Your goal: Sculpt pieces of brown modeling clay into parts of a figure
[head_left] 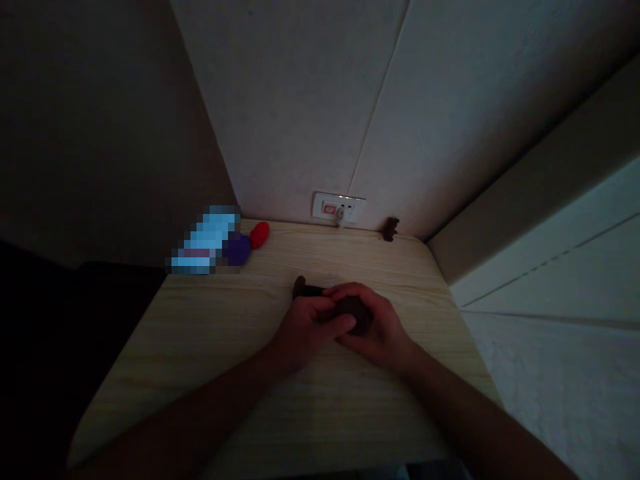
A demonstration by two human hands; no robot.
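Note:
My left hand [313, 327] and my right hand [377, 327] meet over the middle of the wooden tabletop, both closed around a dark brown rounded lump [357, 315]. The left thumb lies across the front of the lump, and the right fingers curve around its far side. What the lump is made of cannot be told in the dim light. Just beyond the left hand are a small brown piece [299, 287] and a black strip [314, 291], partly hidden by the fingers. Whether these join the lump is unclear.
At the back left lie a pixelated bright screen-like object [205, 240], a purple lump [237, 251] and a red lump [260, 235]. A small dark brown figure [391, 229] stands at the back right. A wall socket [339, 207] holds a plug [341, 216].

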